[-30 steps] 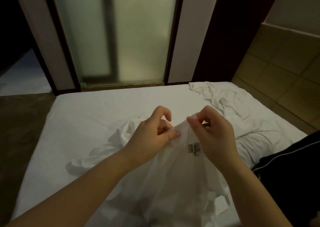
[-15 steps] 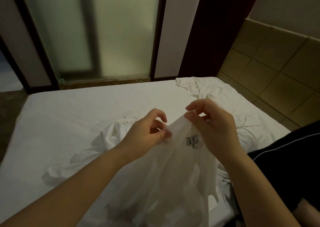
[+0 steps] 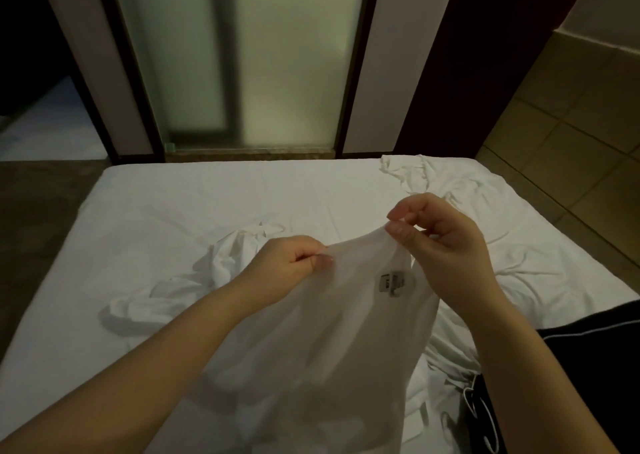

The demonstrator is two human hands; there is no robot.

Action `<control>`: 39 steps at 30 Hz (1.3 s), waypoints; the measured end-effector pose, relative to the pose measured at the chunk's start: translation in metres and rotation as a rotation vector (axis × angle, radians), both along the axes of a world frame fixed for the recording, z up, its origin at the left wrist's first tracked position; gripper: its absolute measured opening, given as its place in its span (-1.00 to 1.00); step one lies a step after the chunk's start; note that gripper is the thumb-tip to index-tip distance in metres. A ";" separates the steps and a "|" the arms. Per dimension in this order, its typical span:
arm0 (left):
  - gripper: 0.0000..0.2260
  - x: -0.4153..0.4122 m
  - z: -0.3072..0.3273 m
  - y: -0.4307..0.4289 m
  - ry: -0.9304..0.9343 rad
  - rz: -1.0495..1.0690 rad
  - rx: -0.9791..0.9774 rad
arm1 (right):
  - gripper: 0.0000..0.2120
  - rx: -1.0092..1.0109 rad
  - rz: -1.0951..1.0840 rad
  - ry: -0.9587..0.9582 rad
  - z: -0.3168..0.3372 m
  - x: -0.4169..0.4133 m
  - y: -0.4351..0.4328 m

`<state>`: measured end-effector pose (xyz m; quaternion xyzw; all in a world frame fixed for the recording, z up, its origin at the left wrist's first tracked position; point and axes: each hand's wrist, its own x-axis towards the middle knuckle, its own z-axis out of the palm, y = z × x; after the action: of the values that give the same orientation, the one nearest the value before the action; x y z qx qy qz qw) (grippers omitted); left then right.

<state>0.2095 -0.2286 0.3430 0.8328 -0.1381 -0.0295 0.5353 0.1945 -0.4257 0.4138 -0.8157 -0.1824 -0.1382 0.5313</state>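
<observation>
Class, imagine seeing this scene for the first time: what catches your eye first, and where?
First, the centre: the left hand and the right hand each pinch the top edge of a white garment, held up over the bed, its small label showing. Behind the bed's far edge, a tall frosted glass door glows pale.

Shirt (image 3: 329,332) label (image 3: 392,282) print illegible (too blurred)
</observation>
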 end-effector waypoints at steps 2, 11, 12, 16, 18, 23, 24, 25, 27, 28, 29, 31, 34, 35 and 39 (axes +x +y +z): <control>-0.88 0.002 -0.001 -0.005 -0.040 0.062 0.020 | -0.73 -0.002 -0.014 0.009 -0.001 0.004 -0.013; -0.76 0.003 -0.037 -0.042 0.065 -0.036 0.331 | -0.72 0.401 0.156 0.305 0.006 0.011 -0.071; -0.73 0.003 -0.041 -0.049 0.068 -0.045 0.341 | -0.75 0.400 0.159 0.317 0.007 0.011 -0.076; -0.72 0.006 -0.040 -0.079 0.019 -0.024 0.248 | -0.70 0.411 0.212 0.338 0.007 0.011 -0.097; -0.72 0.009 -0.036 -0.088 -0.015 -0.020 0.216 | -0.75 0.379 0.232 0.334 0.008 0.009 -0.107; -0.77 0.017 -0.031 -0.099 -0.096 -0.011 0.126 | -0.79 0.296 0.230 0.316 0.005 0.006 -0.121; -0.79 0.019 -0.030 -0.099 -0.100 0.006 0.098 | -0.78 0.295 0.224 0.320 0.005 0.005 -0.123; -0.81 0.020 -0.030 -0.099 -0.102 0.027 0.069 | -0.76 0.293 0.218 0.322 0.005 0.005 -0.124; -0.87 0.024 -0.027 -0.096 -0.106 0.072 0.023 | -0.65 0.290 0.188 0.314 0.003 0.007 -0.124; -0.90 0.026 -0.025 -0.094 -0.105 0.093 0.008 | -0.62 0.279 0.145 0.298 0.002 0.008 -0.124; -0.92 0.028 -0.022 -0.090 -0.103 0.106 -0.006 | -0.63 0.252 0.080 0.271 0.001 0.009 -0.123; -0.90 0.031 -0.017 -0.083 -0.102 0.113 -0.038 | -0.73 0.162 -0.098 0.209 0.000 0.013 -0.122; -0.83 0.034 -0.006 -0.073 -0.106 0.104 -0.050 | -0.82 0.031 -0.278 0.178 -0.005 0.023 -0.118; -0.84 0.034 -0.002 -0.070 -0.113 0.102 -0.040 | -0.85 -0.063 -0.318 0.159 -0.008 0.027 -0.116; -0.87 0.032 0.016 -0.055 -0.172 0.089 0.056 | -0.91 -0.405 -0.260 0.059 -0.007 0.035 -0.090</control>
<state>0.2419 -0.2837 0.3591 0.8521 -0.1454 0.0622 0.4990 0.2295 -0.5159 0.4067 -0.9259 -0.0840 -0.1422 0.3399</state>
